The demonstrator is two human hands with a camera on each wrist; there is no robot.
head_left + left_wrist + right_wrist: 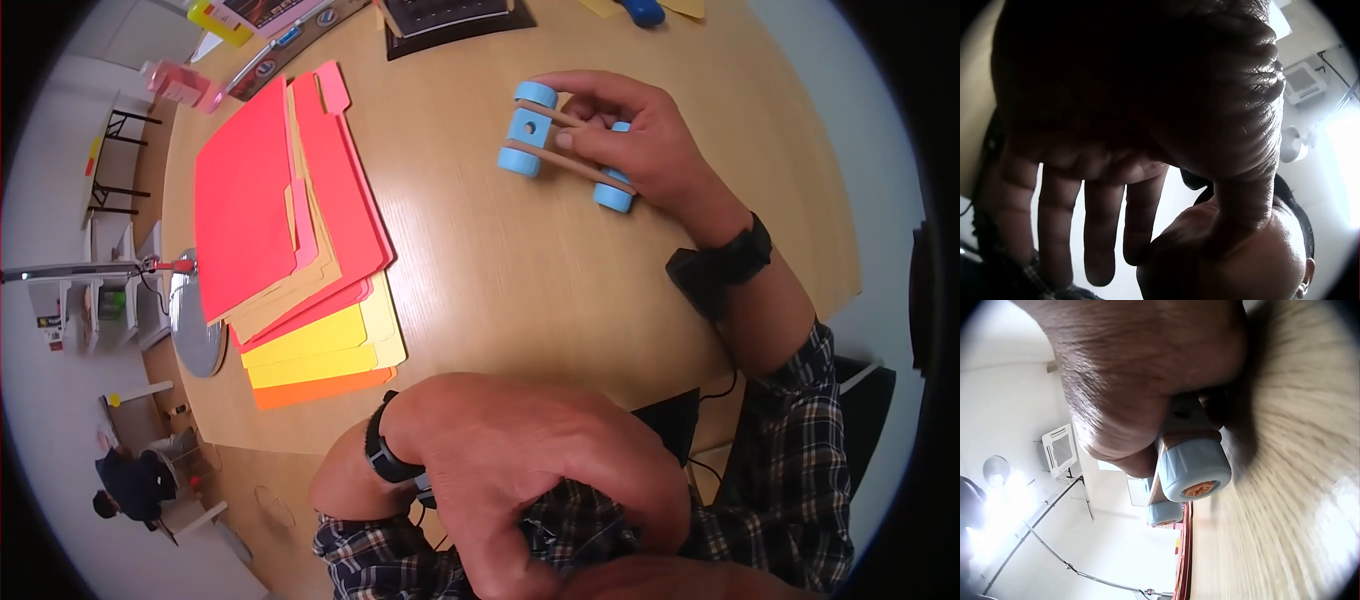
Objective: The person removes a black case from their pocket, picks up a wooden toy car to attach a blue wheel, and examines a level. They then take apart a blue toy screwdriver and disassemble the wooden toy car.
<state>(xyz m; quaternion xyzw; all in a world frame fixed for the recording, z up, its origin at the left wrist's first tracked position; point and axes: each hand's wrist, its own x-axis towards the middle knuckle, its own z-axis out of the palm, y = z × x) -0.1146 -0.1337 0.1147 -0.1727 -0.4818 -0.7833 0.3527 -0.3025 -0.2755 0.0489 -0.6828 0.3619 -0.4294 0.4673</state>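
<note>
A small toy frame (528, 118) with light blue wheels and wooden side bars is pinched between the thumb and fingers of my right hand (655, 150), at the right part of the desk. In the right wrist view a blue wheel (1192, 470) with an orange hub shows below the right hand (1141, 369), close to the wooden surface. My left hand (540, 450) is raised near the head camera, off the desk. In the left wrist view the left hand (1129, 106) has its fingers extended and slightly spread, holding nothing, with the thumb by the face.
Red, yellow and orange folders (245, 200) lie in an overlapping stack on the left of the desk (480, 270). Behind them stand a pink bottle (180, 85) and a yellow bottle (222, 22). A black tray-like object (455, 38) and a blue item (643, 12) lie at the far edge.
</note>
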